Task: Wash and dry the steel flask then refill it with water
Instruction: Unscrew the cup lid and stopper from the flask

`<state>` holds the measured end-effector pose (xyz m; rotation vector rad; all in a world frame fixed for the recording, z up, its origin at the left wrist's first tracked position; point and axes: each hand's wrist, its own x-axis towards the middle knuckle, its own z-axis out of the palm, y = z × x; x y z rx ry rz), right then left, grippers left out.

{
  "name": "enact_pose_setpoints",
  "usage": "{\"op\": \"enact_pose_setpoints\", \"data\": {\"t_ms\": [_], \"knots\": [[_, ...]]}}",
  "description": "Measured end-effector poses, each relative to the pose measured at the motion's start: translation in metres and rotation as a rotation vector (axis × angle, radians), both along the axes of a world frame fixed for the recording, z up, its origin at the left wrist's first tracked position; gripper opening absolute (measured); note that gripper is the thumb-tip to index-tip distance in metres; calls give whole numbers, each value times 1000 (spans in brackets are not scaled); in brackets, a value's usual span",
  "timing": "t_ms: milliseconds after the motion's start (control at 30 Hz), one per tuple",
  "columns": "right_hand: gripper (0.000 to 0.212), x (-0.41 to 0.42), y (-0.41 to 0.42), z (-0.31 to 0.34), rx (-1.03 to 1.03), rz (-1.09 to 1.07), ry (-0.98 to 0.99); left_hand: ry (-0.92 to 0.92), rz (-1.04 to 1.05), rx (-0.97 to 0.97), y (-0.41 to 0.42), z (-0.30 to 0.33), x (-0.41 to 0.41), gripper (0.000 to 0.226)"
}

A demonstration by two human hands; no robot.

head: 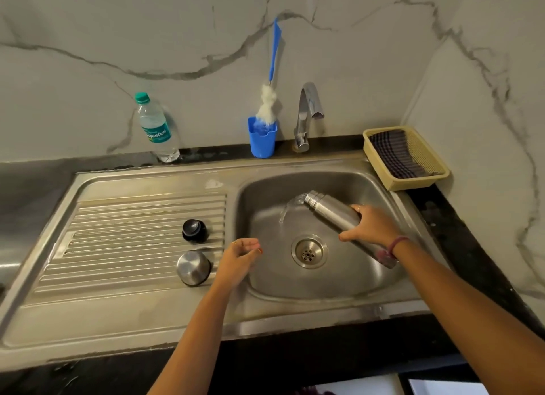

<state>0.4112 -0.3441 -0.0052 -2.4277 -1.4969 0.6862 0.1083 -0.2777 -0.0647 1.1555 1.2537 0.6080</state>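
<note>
So the steel flask (333, 214) is gripped round its body by the right hand (373, 225), tipped mouth-down over the sink basin (265, 194), and water is being poured out toward the drain (308, 252). Nothing is held in the left hand (240, 257), fingers loosely curled. A wet steel body could easily be let slip and dented; the black stopper (193, 230) and steel cap (193, 267) on the drainboard could get knocked by that elbow

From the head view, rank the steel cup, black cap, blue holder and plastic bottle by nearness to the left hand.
1. Steel cup, just left of the left hand.
2. Black cap, on the drainboard.
3. Blue holder, by the wall.
4. Plastic bottle, back left.
</note>
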Motion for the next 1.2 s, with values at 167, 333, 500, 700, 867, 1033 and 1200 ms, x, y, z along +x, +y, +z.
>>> {"op": "enact_pose_setpoints", "data": {"t_ms": [167, 333, 500, 700, 867, 1033, 1200], "knots": [[92, -1, -4, 8, -49, -14, -116, 12, -17, -33, 4, 0, -7, 15], [88, 3, -3, 20, -107, 57, -348, 22, -45, -51, 8, 3, -8, 16], [83, 9, 3, 36, -134, 160, -666, 18, -62, -54, 9, 5, -5, 16], [66, 12, 8, 51, -114, 198, -845, 17, -82, -53, 8, 7, -5, 16], [58, 6, 16, 61, -85, 230, -956, 15, -81, -46, 9, 10, -4, 13], [39, -5, 21, 66, -74, 287, -1044, 13, -79, -39, 9, 12, -3, 16], [32, -12, 23, 67, -77, 381, -1141, 16, -80, -45, 8, 12, -5, 17]]}}
